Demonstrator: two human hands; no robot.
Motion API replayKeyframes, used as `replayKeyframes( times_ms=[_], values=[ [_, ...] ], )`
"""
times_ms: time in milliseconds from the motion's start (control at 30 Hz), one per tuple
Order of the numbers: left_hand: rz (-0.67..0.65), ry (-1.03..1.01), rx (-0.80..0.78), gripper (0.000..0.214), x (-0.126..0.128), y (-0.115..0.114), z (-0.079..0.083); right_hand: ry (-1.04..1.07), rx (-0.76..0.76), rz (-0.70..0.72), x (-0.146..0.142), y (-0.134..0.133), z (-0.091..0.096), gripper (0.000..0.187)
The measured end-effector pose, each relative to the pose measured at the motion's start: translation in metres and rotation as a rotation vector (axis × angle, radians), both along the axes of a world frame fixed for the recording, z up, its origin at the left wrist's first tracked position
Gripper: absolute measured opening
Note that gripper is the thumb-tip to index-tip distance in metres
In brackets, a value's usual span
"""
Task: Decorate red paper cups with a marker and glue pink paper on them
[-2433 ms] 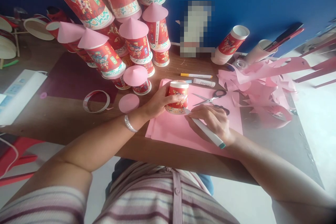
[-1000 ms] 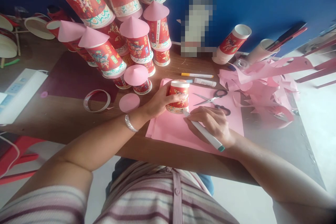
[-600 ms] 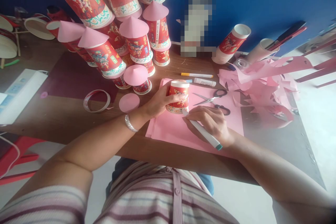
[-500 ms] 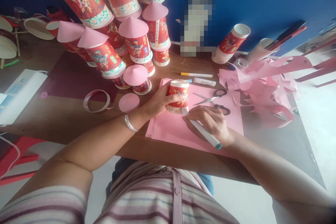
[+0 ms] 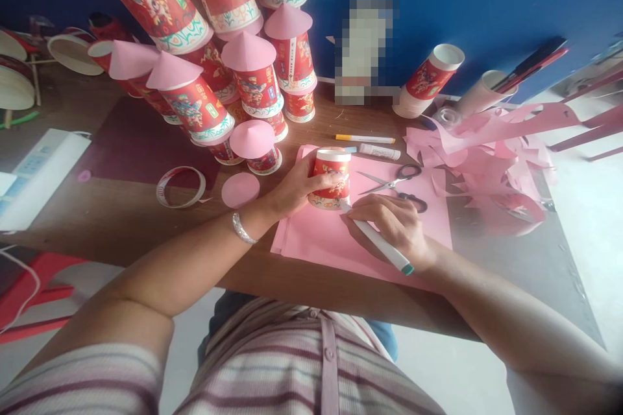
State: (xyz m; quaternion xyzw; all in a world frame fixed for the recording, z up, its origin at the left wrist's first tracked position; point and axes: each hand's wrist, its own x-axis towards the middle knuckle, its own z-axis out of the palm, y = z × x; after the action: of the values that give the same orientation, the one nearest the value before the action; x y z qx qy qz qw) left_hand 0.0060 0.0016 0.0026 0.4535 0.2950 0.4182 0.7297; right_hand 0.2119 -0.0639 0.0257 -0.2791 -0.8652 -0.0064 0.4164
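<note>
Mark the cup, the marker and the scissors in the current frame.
cup (image 5: 335, 165), head view, upper red wall above the fingers.
marker (image 5: 389, 254), head view, white barrel.
scissors (image 5: 389, 183), head view, blades near the pivot.

Red cup (image 5: 331, 179) inverted on pink paper (image 5: 321, 240); white marker (image 5: 383, 248) tip at rim.

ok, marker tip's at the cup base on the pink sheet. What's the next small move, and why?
Probably slide the white marker tip around the rim of the upturned red paper cup. The right hand has the tip against the cup's base on the pink paper sheet, and the left hand pins the cup down.
</note>
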Motion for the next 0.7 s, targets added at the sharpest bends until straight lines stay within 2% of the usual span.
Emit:
replayKeyframes(
  times_ms=[433, 700],
  values=[
    [0.003, 0.01, 0.012, 0.055, 0.0004, 0.0004, -0.0019, -0.005, -0.006, 0.041, -0.0031, 0.0004, 0.0049, 0.018],
    [-0.016, -0.029, -0.021, 0.053, 0.001, 0.0009, 0.0005, 0.054, 0.05, -0.006, -0.0004, 0.0004, 0.0023, 0.019]
  ],
)
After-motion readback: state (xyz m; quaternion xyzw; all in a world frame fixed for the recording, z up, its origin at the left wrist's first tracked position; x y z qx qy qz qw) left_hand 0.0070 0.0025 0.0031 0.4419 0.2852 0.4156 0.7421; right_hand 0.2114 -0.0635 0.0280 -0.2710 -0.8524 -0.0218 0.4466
